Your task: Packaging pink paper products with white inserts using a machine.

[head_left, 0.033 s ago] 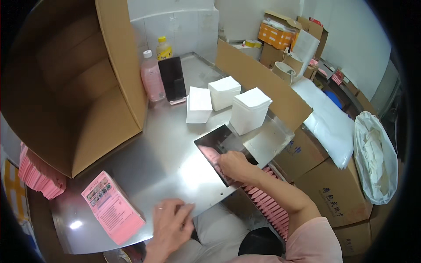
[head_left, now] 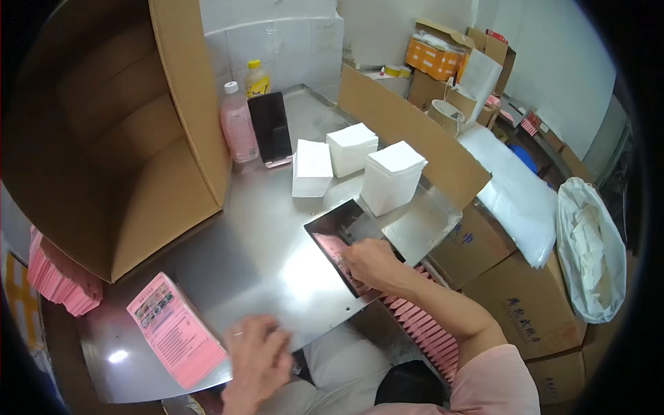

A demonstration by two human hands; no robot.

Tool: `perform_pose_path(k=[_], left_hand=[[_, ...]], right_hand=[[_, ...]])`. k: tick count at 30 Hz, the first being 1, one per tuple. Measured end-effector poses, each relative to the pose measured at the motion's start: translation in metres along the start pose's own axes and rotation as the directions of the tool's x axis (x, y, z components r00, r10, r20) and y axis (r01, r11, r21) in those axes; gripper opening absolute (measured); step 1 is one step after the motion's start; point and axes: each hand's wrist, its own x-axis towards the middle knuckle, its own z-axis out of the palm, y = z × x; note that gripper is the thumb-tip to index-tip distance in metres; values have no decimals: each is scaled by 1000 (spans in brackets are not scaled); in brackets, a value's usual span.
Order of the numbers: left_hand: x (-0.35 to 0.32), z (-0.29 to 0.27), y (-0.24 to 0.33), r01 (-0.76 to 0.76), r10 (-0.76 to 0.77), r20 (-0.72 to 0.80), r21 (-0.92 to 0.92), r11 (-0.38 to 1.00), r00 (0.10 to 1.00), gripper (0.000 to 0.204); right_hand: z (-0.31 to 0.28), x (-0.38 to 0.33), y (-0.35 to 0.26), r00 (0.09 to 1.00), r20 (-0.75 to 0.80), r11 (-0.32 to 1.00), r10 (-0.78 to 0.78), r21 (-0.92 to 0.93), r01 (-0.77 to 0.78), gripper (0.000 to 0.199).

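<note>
My right hand [head_left: 374,264] reaches into a dark rectangular opening [head_left: 349,216] in the metal table [head_left: 266,256]. Its fingers curl down and are mostly hidden; what they hold, if anything, does not show. Beside them, a pink printed surface [head_left: 330,245] shows within the opening. My left hand [head_left: 257,358] hovers at the table's front edge, slightly blurred, with loosely bent fingers and nothing in them. Nearest to it lies a stack of pink printed packets [head_left: 178,332]. White folded napkin stacks [head_left: 392,181] stand behind the opening.
A big open carton [head_left: 169,131] rises at the left, with more pink packets [head_left: 61,277] below it. A phone [head_left: 270,128] leans by a pink bottle [head_left: 239,124]. Pink packets fill a box [head_left: 425,325] under the table. Cartons [head_left: 522,304] and a white bag [head_left: 590,249] are at right.
My left hand has shifted slightly left and down, toward the pink stack, and its fingers have drawn in. My right hand remains at the opening.
</note>
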Motion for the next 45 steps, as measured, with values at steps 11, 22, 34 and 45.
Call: perform_pose_path(k=[11,22,34,45], left_hand=[[-36,-79,-50,351,-278,-274,267,898,921,37],[-61,-69,-88,495,-468,-175,423,759,866,13],[14,27,-13,84,-83,-21,101,991,996,18],[14,40,-19,128,-125,-30,90,988,992,15]], right_hand=[[-54,24,100,604,-797,963,17,-150,-226,21],[-52,27,102,519,-846,989,120,55,-138,16],[-89,-40,99,915,-13,915,402,-25,-403,28],[-27,-77,88,682,-372,477,630,878,38,22]])
